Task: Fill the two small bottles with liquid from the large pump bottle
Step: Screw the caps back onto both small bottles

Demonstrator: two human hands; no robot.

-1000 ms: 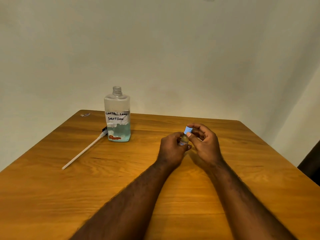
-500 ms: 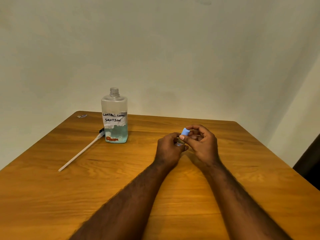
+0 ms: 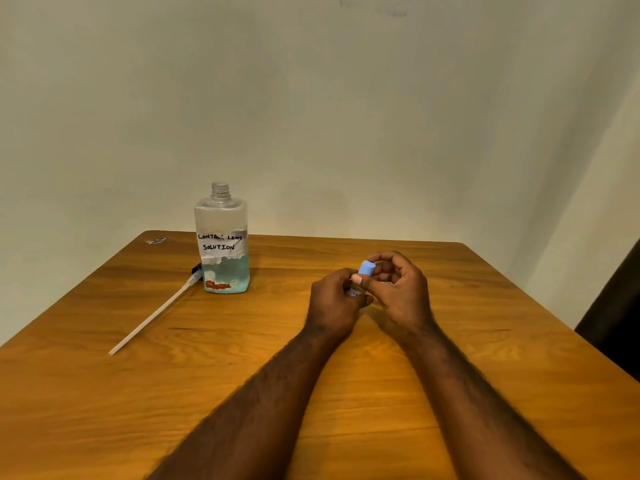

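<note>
Currently mid-task. At 10 o'clock on the table [image 3: 104, 410], one pump with tube [image 3: 152, 315] is laid flat, removed from the one large bottle [image 3: 221, 244], which is left open and roughly a third full. At centre, one small bottle [image 3: 355, 291] is gripped in the left hand [image 3: 334, 299]; its blue cap [image 3: 365, 269] is pinched by the right hand [image 3: 398, 292]. Fill level can't be judged. A second small bottle isn't seen.

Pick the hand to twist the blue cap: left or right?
Right. Right hand fingertips already pinch the blue cap; left hand wraps the small bottle, steadying it.
</note>
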